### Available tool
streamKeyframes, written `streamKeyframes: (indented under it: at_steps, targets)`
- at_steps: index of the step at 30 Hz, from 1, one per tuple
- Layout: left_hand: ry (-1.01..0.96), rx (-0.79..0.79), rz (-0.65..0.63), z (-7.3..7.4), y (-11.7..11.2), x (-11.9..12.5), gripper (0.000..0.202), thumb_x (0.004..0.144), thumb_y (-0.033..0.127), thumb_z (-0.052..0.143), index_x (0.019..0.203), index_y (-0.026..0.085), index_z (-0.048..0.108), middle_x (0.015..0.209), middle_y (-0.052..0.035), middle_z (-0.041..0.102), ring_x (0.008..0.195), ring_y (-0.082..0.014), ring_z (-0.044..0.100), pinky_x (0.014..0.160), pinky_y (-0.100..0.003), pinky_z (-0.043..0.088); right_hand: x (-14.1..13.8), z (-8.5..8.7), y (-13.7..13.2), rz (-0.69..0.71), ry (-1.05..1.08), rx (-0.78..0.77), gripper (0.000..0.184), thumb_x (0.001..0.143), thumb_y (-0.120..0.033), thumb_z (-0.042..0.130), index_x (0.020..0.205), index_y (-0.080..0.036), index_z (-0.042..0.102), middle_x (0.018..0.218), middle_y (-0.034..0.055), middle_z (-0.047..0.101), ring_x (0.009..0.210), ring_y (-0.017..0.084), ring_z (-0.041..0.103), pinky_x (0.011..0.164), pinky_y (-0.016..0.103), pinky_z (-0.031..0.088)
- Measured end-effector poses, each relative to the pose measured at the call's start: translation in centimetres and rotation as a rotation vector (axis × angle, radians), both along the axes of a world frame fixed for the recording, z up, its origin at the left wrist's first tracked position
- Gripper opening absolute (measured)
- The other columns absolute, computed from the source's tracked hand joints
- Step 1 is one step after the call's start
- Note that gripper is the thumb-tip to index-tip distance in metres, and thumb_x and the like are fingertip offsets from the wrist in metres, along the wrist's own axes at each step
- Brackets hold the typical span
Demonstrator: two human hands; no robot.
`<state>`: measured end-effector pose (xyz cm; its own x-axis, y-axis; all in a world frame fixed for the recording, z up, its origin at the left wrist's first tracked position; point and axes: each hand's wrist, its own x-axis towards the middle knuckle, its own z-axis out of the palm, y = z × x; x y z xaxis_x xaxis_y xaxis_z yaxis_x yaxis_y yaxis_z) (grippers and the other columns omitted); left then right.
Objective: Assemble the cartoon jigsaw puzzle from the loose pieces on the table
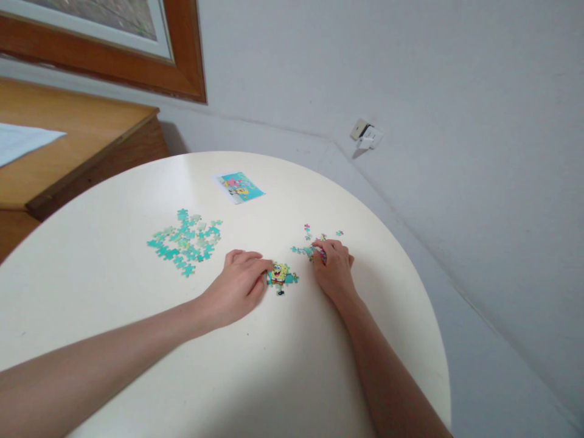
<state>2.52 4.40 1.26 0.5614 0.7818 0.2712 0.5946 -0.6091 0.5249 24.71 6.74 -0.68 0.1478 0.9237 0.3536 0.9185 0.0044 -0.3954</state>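
A small joined section of a jigsaw puzzle (279,275), with a yellow cartoon figure on teal, lies flat on the round white table (182,377). My left hand (240,286) rests at its left side, fingers bent, the index finger and thumb closed on its edge. To the right, my right hand (333,264) is curled over a little group of loose jigsaw pieces (306,250), thumb and index finger among them. Exactly which pieces those fingers touch is partly hidden. A few pink and teal pieces (307,228) lie just beyond that hand.
A heap of teal and pale green jigsaw pieces (185,240) spreads out on the left. Farther back lies a picture card (239,187) with cartoon figures. Beyond the table are a wooden cabinet (91,115), a framed picture (187,48) and a wall socket (365,134).
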Motion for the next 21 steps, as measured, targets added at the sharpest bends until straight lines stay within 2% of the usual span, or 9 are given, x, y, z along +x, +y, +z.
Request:
streamKeyframes:
  at_steps: [3, 7, 11, 21]
  targets:
    - [-0.002, 0.01, -0.005, -0.13, 0.04, -0.05, 0.026, 0.084, 0.014, 0.033, 0.099, 0.02, 0.054, 0.1, -0.0048, 0.066, 0.109, -0.0218, 0.051, 0.095, -0.044, 0.028, 0.0, -0.06, -0.02, 0.015, 0.002, 0.02, 0.026, 0.082, -0.022, 0.046, 0.1, -0.022, 0.065, 0.107, 0.0095, 0.06, 0.101, 0.027, 0.051, 0.085, 0.042, 0.035]
    - [-0.003, 0.023, -0.009, -0.24, 0.07, -0.1, 0.026, 0.084, 0.013, 0.033, 0.099, 0.02, 0.054, 0.1, -0.0046, 0.066, 0.108, -0.0217, 0.052, 0.094, -0.044, 0.028, -0.14, -0.03, -0.07, 0.108, -0.019, 0.044, 0.027, 0.082, -0.027, 0.053, 0.106, -0.025, 0.066, 0.11, 0.0088, 0.059, 0.106, 0.027, 0.05, 0.088, 0.043, 0.035]
    - [-0.002, 0.031, -0.003, -0.28, 0.06, -0.08, 0.026, 0.085, 0.014, 0.034, 0.1, 0.02, 0.054, 0.102, -0.005, 0.066, 0.109, -0.0221, 0.052, 0.095, -0.044, 0.028, -0.27, -0.03, -0.1, 0.173, -0.053, 0.023, 0.025, 0.081, -0.029, 0.058, 0.103, -0.027, 0.069, 0.113, 0.008, 0.058, 0.107, 0.026, 0.05, 0.091, 0.043, 0.035]
    - [-0.003, 0.028, -0.006, -0.23, 0.02, -0.05, 0.025, 0.086, 0.015, 0.033, 0.097, 0.021, 0.055, 0.102, -0.0048, 0.066, 0.109, -0.0218, 0.052, 0.094, -0.042, 0.028, -0.38, 0.13, -0.2, 0.183, -0.071, 0.025, 0.02, 0.082, -0.029, 0.058, 0.097, -0.03, 0.072, 0.11, 0.0065, 0.059, 0.105, 0.024, 0.051, 0.091, 0.041, 0.035]
